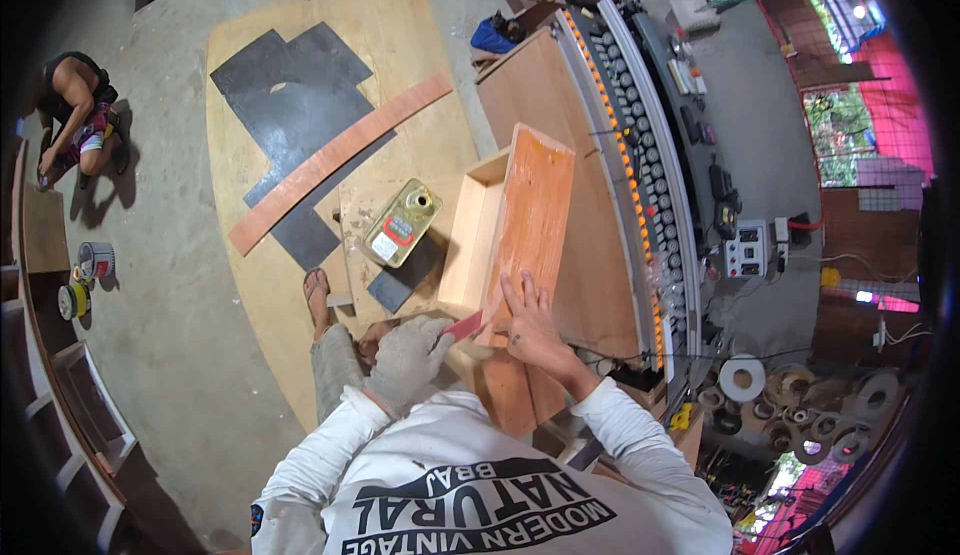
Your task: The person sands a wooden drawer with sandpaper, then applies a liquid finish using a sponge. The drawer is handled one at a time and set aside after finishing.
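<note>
In front of me rests a wooden drawer box [468, 238] with pale sides and a reddish-brown panel [538, 210] along its right side. The panel's surface looks streaked and glossy in places. My left hand [408, 357], in a grey glove, is closed around a flat pinkish-red strip-like tool [465, 327]. That tool's far end meets the near corner of the panel; its exact kind is unclear. Bare, with fingers spread, my right hand [533, 330] lies flat on the panel's near end. Left of the box stands a rectangular metal can [403, 223] with a round opening on top.
A long reddish veneer strip [340, 165] lies across dark sheets [300, 105] on a plywood board [420, 40]. To the right runs a long machine with rollers [640, 145]. Another person [80, 115] crouches at far left, near a pail [97, 260]. Tape rolls [742, 378] sit at lower right.
</note>
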A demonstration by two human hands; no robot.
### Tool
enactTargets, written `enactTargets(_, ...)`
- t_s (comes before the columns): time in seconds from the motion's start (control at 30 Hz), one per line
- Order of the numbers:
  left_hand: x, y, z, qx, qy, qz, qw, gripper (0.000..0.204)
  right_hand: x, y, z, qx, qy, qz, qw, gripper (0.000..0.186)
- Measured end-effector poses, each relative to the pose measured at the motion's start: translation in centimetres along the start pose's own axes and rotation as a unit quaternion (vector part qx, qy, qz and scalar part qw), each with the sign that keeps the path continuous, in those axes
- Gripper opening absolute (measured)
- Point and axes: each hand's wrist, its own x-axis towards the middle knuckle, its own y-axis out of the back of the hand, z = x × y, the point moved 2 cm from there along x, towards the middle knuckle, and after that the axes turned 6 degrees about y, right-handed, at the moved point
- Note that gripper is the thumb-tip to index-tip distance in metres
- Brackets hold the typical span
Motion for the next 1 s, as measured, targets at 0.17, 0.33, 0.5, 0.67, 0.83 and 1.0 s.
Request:
enactTargets(0.17, -0.2, 0.9, -0.3, 0.023, -0.002, -0.013, 1.0, 0.028, 9.5, 6.8, 8.4, -0.079, 0.069, 0.162, 0.981, 0.041)
enactTargets(0.33, -0.6, 1.3, -0.8, 0.012, -0.025, 0.002, 1.0, 0.026, 20.1, 11.2, 12.5, -0.228, 0.088, 0.072, 0.967, 0.045)
enactTargets(0.5, -1.2, 1.5, -1.8, 0.031, -0.017, -0.008, 0.999, 0.026, 22.6, 12.4, 13.4, -0.297, 0.143, -0.084, 0.94, 0.048)
enactTargets(0.67, -1.2, 1.6, -2.5, 0.053, -0.024, 0.004, 0.998, 0.027, 20.4, 11.3, 12.1, -0.287, 0.171, -0.081, 0.939, 0.048)
enactTargets(0.83, -1.4, 1.4, -2.6, 0.042, -0.013, 0.035, 0.998, 0.025, 17.0, 10.1, 9.6, -0.229, 0.203, -0.06, 0.95, 0.036)
enactTargets(1.0, -1.4, 0.9, -2.5, 0.048, 0.0, 0.021, 0.999, 0.027, 12.6, 9.3, 6.2, -0.047, 0.301, -0.06, 0.951, 0.04)
